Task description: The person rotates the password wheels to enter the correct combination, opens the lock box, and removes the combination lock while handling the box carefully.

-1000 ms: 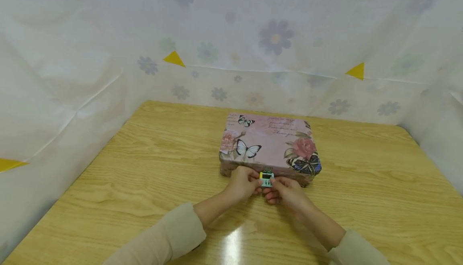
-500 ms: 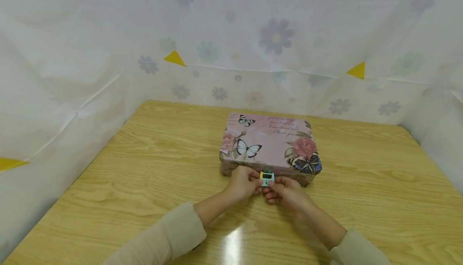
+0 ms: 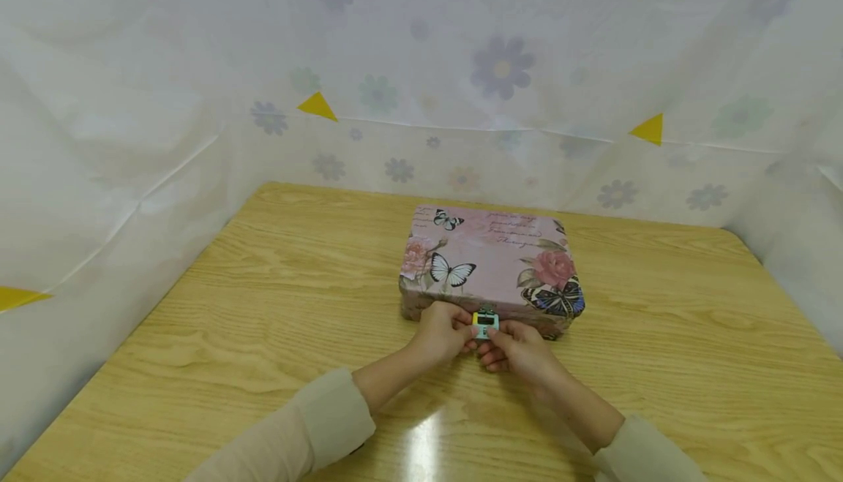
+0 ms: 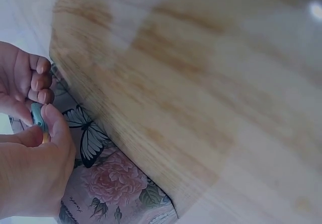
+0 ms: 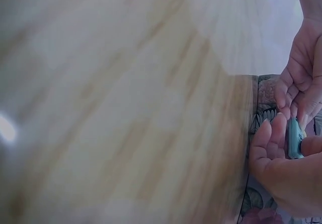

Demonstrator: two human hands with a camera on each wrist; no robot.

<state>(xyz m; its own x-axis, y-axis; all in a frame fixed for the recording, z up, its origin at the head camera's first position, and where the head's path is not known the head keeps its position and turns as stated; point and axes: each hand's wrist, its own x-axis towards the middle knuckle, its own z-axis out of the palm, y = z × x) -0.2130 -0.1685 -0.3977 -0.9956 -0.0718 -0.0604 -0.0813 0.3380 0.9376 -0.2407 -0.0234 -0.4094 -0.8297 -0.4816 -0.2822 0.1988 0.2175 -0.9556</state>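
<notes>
A small teal and yellow combination padlock hangs at the metal clasp on the front of a pink box with roses and butterflies. My left hand pinches the padlock's left side between thumb and forefinger. From the right, my right hand holds it too, thumb on the lower face by the dials, other fingers curled below. In the left wrist view the padlock sits between both hands' fingertips. The right wrist view gives its teal side. The box's lid is down.
The box stands on a wood-grain table, toward the far edge. White flowered sheeting rises behind and at both sides, with yellow triangles on it. Light glares off the tabletop near the front.
My right thumb has slid slightly left, from the padlock's right edge onto its lower face over the dials. The left hand and the box stay put.
</notes>
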